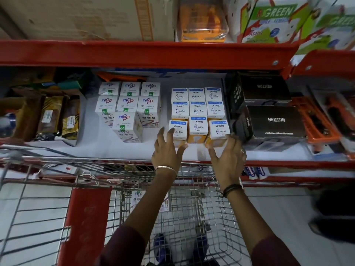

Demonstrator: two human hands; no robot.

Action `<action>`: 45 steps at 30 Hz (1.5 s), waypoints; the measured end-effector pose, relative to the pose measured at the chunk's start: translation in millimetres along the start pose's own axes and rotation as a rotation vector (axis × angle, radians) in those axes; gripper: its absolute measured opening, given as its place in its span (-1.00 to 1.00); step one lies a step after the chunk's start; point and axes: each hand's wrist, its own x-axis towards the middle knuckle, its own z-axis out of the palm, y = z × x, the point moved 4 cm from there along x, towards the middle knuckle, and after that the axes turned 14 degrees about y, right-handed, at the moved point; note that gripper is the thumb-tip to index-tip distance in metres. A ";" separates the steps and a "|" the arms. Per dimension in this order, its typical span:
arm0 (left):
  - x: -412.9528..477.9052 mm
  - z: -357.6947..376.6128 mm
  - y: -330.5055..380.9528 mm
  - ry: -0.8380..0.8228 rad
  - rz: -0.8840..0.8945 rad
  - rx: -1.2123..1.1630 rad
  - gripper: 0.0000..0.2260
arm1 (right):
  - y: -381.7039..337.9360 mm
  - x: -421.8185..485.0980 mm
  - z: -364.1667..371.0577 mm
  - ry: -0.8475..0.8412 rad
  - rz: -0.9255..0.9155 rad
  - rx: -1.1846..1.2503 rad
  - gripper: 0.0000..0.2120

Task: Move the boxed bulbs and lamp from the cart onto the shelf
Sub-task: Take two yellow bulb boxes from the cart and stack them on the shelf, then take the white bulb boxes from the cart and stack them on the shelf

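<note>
Several white-and-orange Wipro Garnet bulb boxes (198, 110) stand in rows on the white shelf (107, 150). Left of them is a group of white Nippo bulb boxes (128, 104). My left hand (166, 148) is open, its fingertips at the front-left Garnet box (177, 130). Open as well, my right hand (228, 152) has its fingers against the front-right Garnet box (219, 131). Neither hand grips a box. One Nippo box (138, 198) lies in the wire cart (192, 208) below, partly hidden by my left forearm.
Black Neuton boxes (272, 121) sit right of the Garnet boxes, orange packs (318, 120) beyond them. Brown packets (50, 116) fill the shelf's left. A red shelf beam (146, 52) overhangs. The cart has a red flap (84, 223).
</note>
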 end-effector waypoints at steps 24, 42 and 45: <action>-112.1 114.5 -286.9 -0.436 -0.585 0.005 -0.33 | -6.7 -260.6 238.8 -0.789 0.203 0.007 -0.13; -91.9 74.0 -270.1 -0.374 -0.462 -0.120 -0.47 | -21.2 -230.8 177.0 -0.647 0.202 0.160 -0.39; -94.3 40.0 -255.8 -0.310 -0.444 -0.160 -0.39 | -27.5 -218.7 141.4 -0.598 0.199 0.234 -0.40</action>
